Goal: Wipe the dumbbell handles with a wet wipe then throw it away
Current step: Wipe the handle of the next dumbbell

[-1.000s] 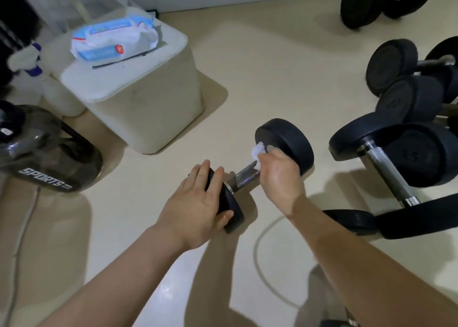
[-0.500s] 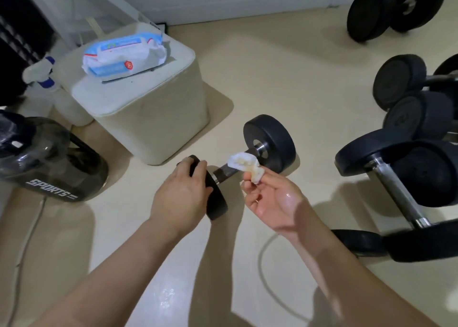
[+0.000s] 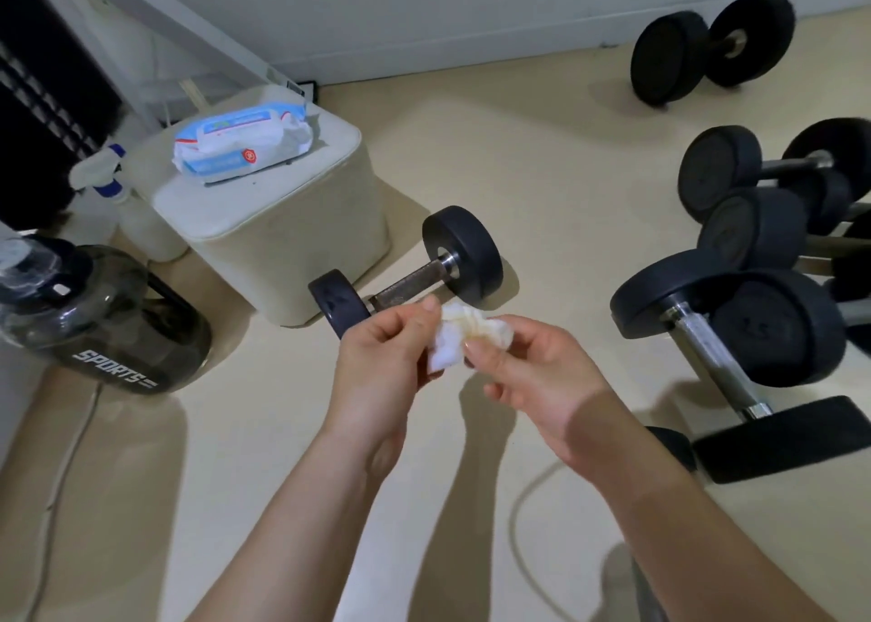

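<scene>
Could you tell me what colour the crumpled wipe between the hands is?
The crumpled wet wipe is white with yellowish stains, seen in the head view.

The left hand (image 3: 386,362) has left the dumbbell (image 3: 410,275) end plate and now pinches the wet wipe (image 3: 464,334) jointly with the right hand (image 3: 532,367) (wipe crumpled, yellowed), both raised off the handle.

Open floor (image 3: 542,173) beyond the dumbbell (image 3: 410,277); stool (image 3: 292,216) blocks left, dumbbell pile (image 3: 763,291) right
</scene>
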Motion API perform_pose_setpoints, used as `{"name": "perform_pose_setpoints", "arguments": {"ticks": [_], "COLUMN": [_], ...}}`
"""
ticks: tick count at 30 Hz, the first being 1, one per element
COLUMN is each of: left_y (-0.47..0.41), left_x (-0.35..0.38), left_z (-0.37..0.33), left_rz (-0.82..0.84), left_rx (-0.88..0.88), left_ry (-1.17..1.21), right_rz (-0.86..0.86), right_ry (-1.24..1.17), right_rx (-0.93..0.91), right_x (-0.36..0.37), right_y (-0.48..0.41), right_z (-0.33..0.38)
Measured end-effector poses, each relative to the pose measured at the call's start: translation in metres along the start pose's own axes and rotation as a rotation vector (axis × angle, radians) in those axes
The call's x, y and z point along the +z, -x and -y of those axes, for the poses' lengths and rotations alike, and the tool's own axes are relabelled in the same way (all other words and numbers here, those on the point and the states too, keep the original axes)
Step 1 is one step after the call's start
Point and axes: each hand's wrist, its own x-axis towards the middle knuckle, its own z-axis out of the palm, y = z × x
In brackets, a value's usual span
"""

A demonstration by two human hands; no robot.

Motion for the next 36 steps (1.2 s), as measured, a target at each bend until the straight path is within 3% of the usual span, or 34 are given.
{"name": "perform_pose_setpoints", "arguments": {"ticks": [2,6,11,14,18,20,23,27,30,36], "left_y": [0.006,0.019,0.03,0.034,0.042,0.046,0.048,0.039,0.035,0.03], "left_x": [0.001,0.01,0.015,0.023,0.035,0.045,0.054,0.046,0.047,0.077], "left_z": [-0.001,-0.006,0.006,0.018,0.017,0.016,0.019,0.027,0.033,0.041], "left_rz": [0.002,-0.047,-0.137,-0.09,0.193,0.33,0.312,0.225,0.292,0.481], "left_rx": [-0.051,-0.093,-0.089,-0.121,-0.097,-0.02,0.066,-0.034,-0.13,-0.23], "left_ry": [0.091,0.227,0.325,0.153,0.084,-0.079,-0.26,-0.082,-0.001,0.067], "right_rz": [-0.025,0.049,-0.095,-0.176,-0.29,-0.299,-0.302,-0.314,-0.183,-0.173], "right_ry": [-0.024,-0.502,-0.819,-0.713,-0.439,-0.326,-0.171,-0.154,-0.323,-0.307], "right_rx": [-0.006,0.119,0.082,0.025,-0.062,-0.05,-0.013,0.012,0.029,0.086], "right_x": [-0.005,-0.009,-0.02,-0.033,-0.047,-0.049,-0.05,-0.056,-0.069,-0.088], "right_y": [0.006,0.02,0.032,0.04,0.048,0.047,0.046,0.05,0.064,0.096], "right_z": [0.002,0.013,0.018,0.025,0.028,0.026,0.022,0.018,0.012,-0.001]}}
